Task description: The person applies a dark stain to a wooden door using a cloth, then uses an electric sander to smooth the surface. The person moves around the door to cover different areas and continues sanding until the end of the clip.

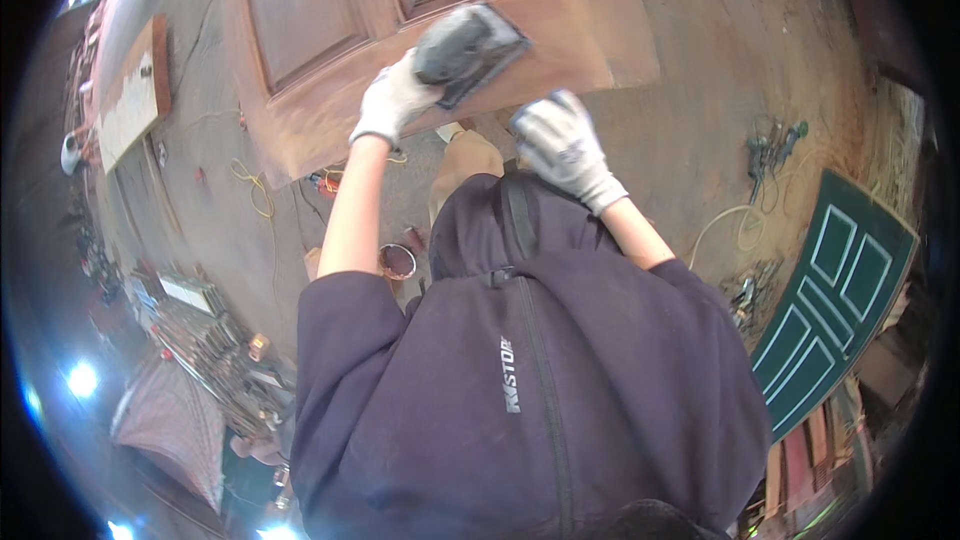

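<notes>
My left hand [393, 100], in a white work glove, is wrapped round the grey and black body of a sander [465, 50]. The sander's rectangular pad lies at the near edge of a reddish-brown panelled wooden door [570, 35]; whether the pad touches it I cannot tell. My right hand [565, 148], also gloved, hangs just off that edge, to the right of the sander. Its fingers are curled and slightly blurred, and whatever may be inside them is hidden.
A round tub [397, 261] stands on the floor below my left forearm. Power tools with a hose [768, 152] lie at the right, near a dark green panelled door [835, 290]. A yellow cord [255, 190] and a pale board [130, 110] are at the left.
</notes>
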